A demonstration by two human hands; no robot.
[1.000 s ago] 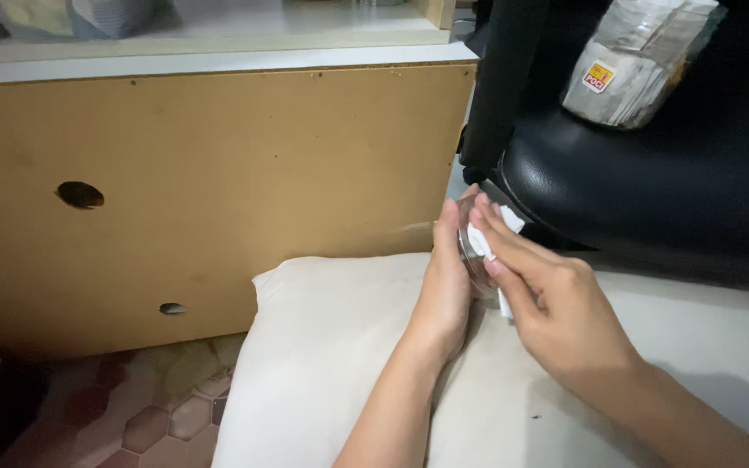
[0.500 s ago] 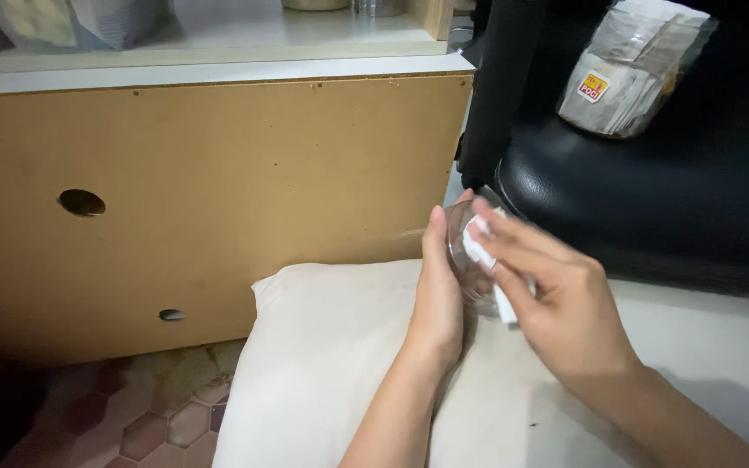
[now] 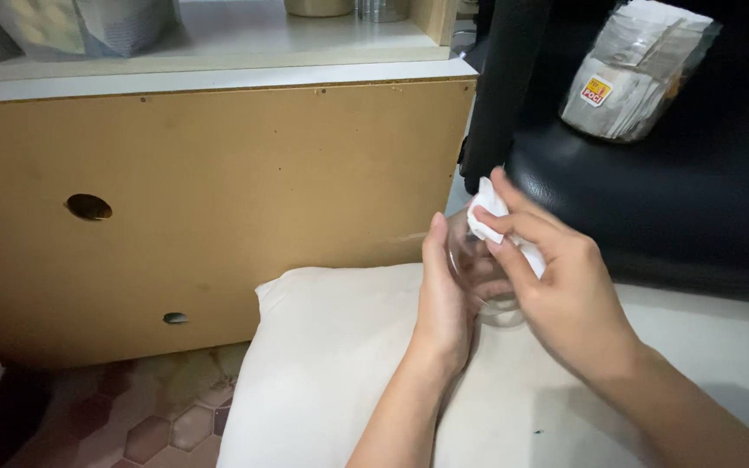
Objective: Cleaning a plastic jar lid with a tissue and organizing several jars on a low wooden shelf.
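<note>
Head view: left hand [image 3: 440, 299] is gripping small clear glass cup [image 3: 476, 269] to steady it while right hand [image 3: 565, 295] is pinching folded white tissue [image 3: 489, 217] against its rim

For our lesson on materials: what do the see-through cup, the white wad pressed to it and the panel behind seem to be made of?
Cup: probably glass or clear plastic, glossy; fingers show through.
White wad: likely tissue paper, matt and crumpled.
Panel: looks like raw fibreboard, flat tan, dull, with holes.
</note>
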